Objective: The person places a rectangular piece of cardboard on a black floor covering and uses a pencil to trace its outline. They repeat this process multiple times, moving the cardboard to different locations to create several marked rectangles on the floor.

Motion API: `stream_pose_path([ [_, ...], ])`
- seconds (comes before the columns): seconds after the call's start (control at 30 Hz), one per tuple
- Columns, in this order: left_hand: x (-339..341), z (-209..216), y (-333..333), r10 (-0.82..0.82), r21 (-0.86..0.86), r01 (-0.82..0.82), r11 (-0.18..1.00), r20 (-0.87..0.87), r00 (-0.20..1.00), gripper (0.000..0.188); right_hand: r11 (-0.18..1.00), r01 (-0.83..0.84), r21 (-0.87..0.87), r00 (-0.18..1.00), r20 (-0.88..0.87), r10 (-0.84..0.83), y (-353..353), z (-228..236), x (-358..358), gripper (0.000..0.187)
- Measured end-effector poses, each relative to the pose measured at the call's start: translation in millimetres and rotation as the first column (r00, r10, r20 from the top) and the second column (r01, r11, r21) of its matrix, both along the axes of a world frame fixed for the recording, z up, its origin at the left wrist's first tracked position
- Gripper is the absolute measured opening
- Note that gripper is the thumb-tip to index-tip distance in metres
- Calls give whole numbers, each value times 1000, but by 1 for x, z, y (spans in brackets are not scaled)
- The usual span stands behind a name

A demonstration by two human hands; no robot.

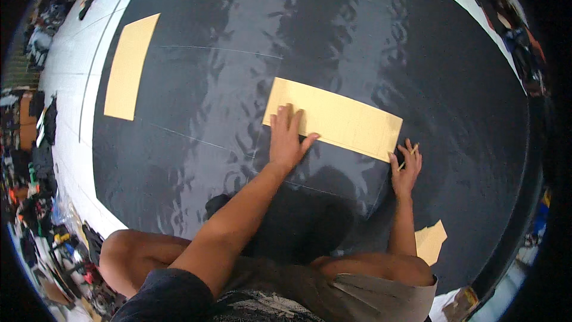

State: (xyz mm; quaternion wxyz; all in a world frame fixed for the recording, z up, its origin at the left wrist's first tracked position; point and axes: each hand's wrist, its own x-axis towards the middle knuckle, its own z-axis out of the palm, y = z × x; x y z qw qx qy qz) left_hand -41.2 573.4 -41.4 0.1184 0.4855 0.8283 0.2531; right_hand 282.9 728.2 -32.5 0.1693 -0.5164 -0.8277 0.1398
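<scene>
Right hand (406,169) pinches a thin yellowish marking stick (409,157), likely chalk or a pencil, between thumb and fingers; the tip sits at the lower right corner of a long tan rectangular paper pattern piece (339,118). Left hand (287,138) lies flat, fingers spread and pressed down on the left end of that same pattern piece, thumb angled out to the right along its lower edge. The pattern piece lies slightly tilted, its right end lower than its left, on a large sheet of dark, glossy, wrinkled fabric (333,36) that covers most of the view. Faint pale lines cross the fabric to the left of the left hand and below the pattern piece. A second tan rectangular paper piece (131,65) lies well apart at upper left, near the fabric's left edge. A small irregular tan paper scrap (431,241) lies just beside the right forearm, lower right. The fabric rests on a white tiled floor (68,83), visible along the left and upper right. The person's bent knees show at the lower edge. Cluttered goods (36,203), blurred, line the far left rim.
</scene>
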Motion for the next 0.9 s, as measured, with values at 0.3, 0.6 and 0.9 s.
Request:
stream_pose_path([
  [0.3,-1,-1,-3,15,10,-15,1000,13,1000,78,999,-20,-28,999,25,20,3,-3,-1,36],
  [0.6,1,-1,-2,13,-18,-13,1000,41,999,80,999,2,-41,999,38,0,3,0,-1,36],
  [0.9,0,1,0,25,13,-26,1000,58,998,80,1000,-15,-14,999,48,16,2,-3,3,36],
])
